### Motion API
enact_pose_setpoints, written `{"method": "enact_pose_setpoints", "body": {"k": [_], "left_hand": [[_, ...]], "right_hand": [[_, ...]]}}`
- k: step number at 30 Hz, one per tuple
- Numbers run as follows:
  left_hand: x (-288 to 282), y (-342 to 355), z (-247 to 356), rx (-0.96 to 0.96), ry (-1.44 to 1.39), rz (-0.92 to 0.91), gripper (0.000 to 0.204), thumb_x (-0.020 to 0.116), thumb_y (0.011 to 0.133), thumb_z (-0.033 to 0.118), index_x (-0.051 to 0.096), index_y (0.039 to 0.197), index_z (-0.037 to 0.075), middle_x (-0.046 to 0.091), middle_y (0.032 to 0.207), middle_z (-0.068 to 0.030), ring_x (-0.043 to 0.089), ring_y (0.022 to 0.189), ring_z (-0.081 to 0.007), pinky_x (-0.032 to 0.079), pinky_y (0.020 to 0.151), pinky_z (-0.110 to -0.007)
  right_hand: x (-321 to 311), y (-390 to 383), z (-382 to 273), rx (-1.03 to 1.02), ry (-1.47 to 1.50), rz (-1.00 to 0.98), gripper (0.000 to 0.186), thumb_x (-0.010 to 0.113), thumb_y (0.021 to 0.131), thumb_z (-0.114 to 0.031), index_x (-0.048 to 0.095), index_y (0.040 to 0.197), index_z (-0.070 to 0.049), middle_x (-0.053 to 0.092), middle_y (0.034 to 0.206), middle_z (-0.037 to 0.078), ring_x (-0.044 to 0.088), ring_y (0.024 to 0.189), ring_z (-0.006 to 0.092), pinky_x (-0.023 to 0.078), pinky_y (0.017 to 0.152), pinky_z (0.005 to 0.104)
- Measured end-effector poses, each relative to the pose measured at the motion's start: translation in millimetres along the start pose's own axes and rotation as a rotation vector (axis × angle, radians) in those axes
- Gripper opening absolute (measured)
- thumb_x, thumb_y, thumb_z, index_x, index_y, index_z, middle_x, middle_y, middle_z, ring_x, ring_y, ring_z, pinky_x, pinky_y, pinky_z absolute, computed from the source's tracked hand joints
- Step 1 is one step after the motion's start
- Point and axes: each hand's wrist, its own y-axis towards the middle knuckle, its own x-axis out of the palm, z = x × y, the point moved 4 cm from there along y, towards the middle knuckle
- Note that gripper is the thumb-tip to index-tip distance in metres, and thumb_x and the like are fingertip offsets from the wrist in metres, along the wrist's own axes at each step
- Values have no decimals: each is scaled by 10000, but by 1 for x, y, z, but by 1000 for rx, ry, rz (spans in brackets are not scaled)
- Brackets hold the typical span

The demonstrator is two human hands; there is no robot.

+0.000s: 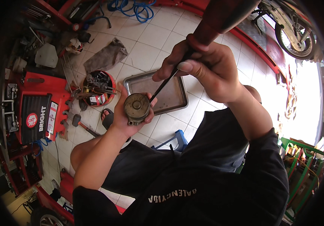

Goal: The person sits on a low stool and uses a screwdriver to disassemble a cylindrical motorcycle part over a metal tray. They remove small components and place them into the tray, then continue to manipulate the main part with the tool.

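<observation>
A round, grimy metal part (pixel 137 105) with a small lug at its lower edge rests in my left hand (pixel 126 122), whose fingers wrap round its sides. My right hand (pixel 207 71) grips a screwdriver (pixel 218 22) with a thick, dark red handle, close to the camera. Its thin black shaft slants down to the left, and the tip meets the right side of the round part or lies just behind it; I cannot tell which. My right thumb lies along the shaft. Beneath the part sits a shallow metal tray (pixel 175 107) on the tiled floor.
Left of the tray stands a red tub (pixel 111 77) full of metal parts and tools. A hammer (pixel 82 124) and a grey rag (pixel 105 56) lie nearby. A red machine (pixel 43 107) stands at left, a blue stool (pixel 180 140) below me, a motorcycle wheel (pixel 295 41) at upper right.
</observation>
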Motion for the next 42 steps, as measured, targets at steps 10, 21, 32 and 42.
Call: {"method": "enact_pose_setpoints", "body": {"k": [10,21,32,42], "left_hand": [[-4,0,-11,-5,48,125,866,280,969,814,659,1127,52,585,1020,-97,580,636,-275,396,563,-331],[-5,4,-10,-43,8,32,861,296,980,795,625,1124,13,550,1034,-111,583,638,-263,421,583,-334],[-7,7,-14,-57,-8,21,846,326,975,790,615,1153,15,540,1047,-116,582,621,-254,412,551,-318],[-5,7,-14,-51,-8,49,835,349,966,795,602,1159,23,539,1057,-115,577,623,-246,404,547,-316]], "right_hand": [[15,-1,-4,-218,-621,193,333,881,793,-135,685,1011,23,758,897,138,770,820,271,591,735,331],[11,-3,-6,-56,-595,105,208,764,842,-21,709,1040,10,759,936,169,761,893,296,591,752,365],[9,-3,-9,-126,-607,-39,351,799,847,-27,688,1176,24,761,990,154,756,872,312,586,829,347],[15,-4,2,-197,-556,8,262,813,795,-69,707,1028,-13,721,896,159,704,804,364,553,709,412]]}}
